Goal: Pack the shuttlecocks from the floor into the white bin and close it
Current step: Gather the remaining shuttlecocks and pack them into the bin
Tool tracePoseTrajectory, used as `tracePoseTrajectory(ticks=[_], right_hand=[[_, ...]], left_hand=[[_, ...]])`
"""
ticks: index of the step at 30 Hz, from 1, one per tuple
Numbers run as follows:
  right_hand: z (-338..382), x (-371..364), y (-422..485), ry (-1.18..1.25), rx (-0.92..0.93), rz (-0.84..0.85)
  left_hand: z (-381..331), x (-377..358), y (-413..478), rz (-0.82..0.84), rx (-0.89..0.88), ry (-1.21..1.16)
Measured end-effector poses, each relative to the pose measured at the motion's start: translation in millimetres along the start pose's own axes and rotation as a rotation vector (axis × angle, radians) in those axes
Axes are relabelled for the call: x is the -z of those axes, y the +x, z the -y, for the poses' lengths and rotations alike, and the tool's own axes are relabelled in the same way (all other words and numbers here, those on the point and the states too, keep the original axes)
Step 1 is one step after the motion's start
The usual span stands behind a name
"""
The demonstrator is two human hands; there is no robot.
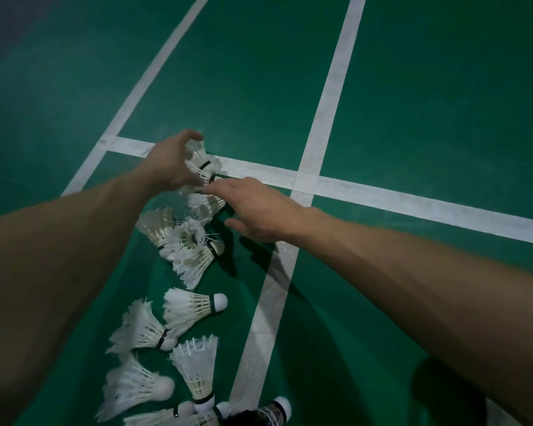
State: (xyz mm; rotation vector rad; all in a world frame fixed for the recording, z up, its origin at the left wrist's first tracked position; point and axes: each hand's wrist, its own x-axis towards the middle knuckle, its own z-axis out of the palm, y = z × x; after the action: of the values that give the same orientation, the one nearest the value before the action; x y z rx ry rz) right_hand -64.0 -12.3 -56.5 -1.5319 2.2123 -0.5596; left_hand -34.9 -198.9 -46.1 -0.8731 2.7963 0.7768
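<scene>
Left hand [173, 162] curls round a nested stack of shuttlecocks [201, 158] right on the white cross line [413, 204]. Loose shuttlecocks [194, 305] litter the green court floor [428, 103] nearer than that line. Right hand [259, 210] hovers alongside, fingers spread, gripping nothing.

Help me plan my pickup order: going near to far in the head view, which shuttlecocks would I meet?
Shuttlecocks at the bottom edge → shuttlecock with white cork pointing right → tangled heap → stack gripped by the left hand.

Both bare arms reach forward, left grip [174, 162] curled round shuttlecocks [199, 152], right grip [259, 210] spread (fingers straight).
</scene>
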Motion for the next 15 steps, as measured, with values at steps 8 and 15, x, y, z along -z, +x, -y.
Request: tracePoseTrajectory(ticks=[8,15], right_hand=[[9,-8,17,-0.090,0.044,0.135],[13,-9,22,-0.100,-0.026,0.040]], left_hand=[[20,-5,-22,-0.090,0.088,-0.232],[27,-1,-30,-0.051,0.088,-0.316]])
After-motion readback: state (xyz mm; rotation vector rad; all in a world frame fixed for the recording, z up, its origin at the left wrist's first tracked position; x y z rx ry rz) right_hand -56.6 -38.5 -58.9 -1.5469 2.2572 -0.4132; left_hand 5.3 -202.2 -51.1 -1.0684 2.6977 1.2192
